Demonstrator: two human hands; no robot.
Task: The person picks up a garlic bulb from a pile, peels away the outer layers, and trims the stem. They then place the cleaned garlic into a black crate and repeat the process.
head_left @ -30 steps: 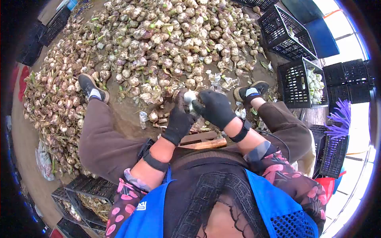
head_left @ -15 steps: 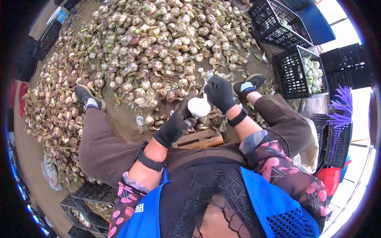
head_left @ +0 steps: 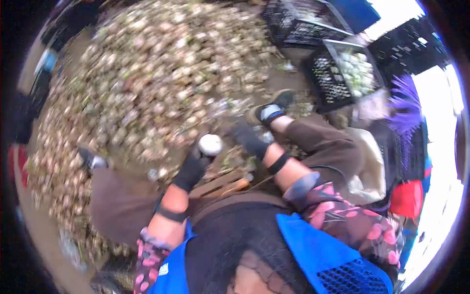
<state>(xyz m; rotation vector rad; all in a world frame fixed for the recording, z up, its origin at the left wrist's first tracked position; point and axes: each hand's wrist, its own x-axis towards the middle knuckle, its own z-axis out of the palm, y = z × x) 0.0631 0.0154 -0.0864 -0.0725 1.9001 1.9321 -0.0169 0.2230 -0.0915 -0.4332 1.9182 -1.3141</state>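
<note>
A smooth white garlic bulb sits in the fingers of my left hand, which wears a dark glove and is closed around its lower side. My right hand, also in a dark glove, is to the right of the bulb and apart from it. Motion smears its fingers, so their pose does not show. In front of both hands spreads a large heap of unpeeled garlic with bits of stem and skin.
A black crate of pale, cleaned bulbs stands at the right, with another black crate behind it. Between my legs is a low wooden piece. Purple strands and a red bag are at the far right.
The view has swung and blurred. My right hand has come away from the bulb, dropping lower and opening a gap. My left hand still holds the bulb.
</note>
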